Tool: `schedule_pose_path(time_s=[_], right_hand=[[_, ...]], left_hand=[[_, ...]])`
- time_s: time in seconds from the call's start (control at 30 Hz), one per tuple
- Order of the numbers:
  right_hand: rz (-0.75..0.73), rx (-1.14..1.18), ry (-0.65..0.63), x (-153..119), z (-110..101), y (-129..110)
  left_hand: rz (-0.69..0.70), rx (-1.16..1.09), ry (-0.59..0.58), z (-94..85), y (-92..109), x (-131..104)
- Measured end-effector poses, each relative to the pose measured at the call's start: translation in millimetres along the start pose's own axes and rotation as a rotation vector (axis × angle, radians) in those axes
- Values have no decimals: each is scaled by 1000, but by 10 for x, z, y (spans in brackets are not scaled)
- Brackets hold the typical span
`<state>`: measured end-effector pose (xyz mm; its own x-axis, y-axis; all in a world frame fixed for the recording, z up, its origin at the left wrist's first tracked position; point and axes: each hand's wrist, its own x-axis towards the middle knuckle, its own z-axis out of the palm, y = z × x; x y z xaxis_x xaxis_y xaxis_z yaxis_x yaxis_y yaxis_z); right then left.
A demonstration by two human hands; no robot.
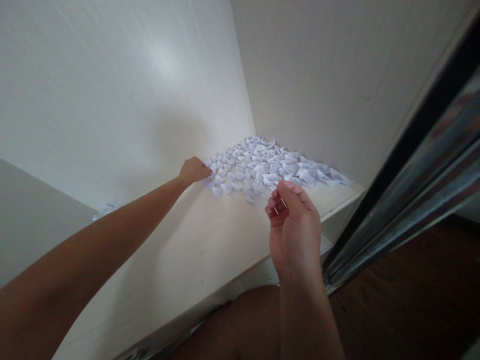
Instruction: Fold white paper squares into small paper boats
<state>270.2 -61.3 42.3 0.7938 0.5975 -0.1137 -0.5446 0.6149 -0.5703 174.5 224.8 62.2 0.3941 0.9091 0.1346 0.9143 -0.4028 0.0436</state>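
Note:
Many small folded white papers (258, 162) lie heaped in the far corner of a pale shelf (195, 245). At the left edge of this heap is my left hand (195, 170), its fingers closed and touching or almost touching the outermost pieces; what they pinch, if anything, is hidden. My right hand (294, 220) is raised over the shelf's front edge, just in front of the heap. Its thumb and fingers are curled together at the tips, and I cannot make out anything held between them.
Pale panels rise behind the shelf (131, 90) and at its right side (318, 75). A smaller group of white papers (107, 209) sits at the far left, partly behind my left forearm. A dark-edged sliding door frame (405, 200) stands on the right, above a dark wooden floor (412, 295).

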Motion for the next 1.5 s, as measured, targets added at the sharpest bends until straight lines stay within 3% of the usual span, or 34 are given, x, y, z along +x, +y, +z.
schedule_pose_path(time_s=[0.2, 0.47, 0.6, 0.7, 0.83, 1.0, 1.1, 1.2, 1.3, 1.5], right_hand=[[-1, -3, -13, -3, -1, -32], [-7, 15, 1, 11, -24, -39], [3, 16, 5, 17, -19, -34], [3, 16, 3, 17, -17, -37], [5, 11, -18, 26, -31, -48], [43, 32, -23, 18, 17, -36], [84, 43, -19, -30, 87, 2], [109, 31, -44, -124, 159, 73], [131, -21, -79, -260, 217, 186], [125, -219, -185, -498, 243, 482]], left_hand=[[-17, 91, -100, 32, 48, 111], [18, 67, -142, 55, 99, 164], [13, -8, -82, -54, -3, 104], [-26, -59, -39, -245, -298, -16], [-170, -105, -137, -589, -1098, -385], [-474, -28, -294, -912, -2230, -1225], [-532, 44, -320, -932, -2635, -1761], [-508, 145, -290, -814, -2810, -2188], [-483, 220, -282, -640, -2853, -2484], [-485, 244, -306, -460, -2831, -2706]])
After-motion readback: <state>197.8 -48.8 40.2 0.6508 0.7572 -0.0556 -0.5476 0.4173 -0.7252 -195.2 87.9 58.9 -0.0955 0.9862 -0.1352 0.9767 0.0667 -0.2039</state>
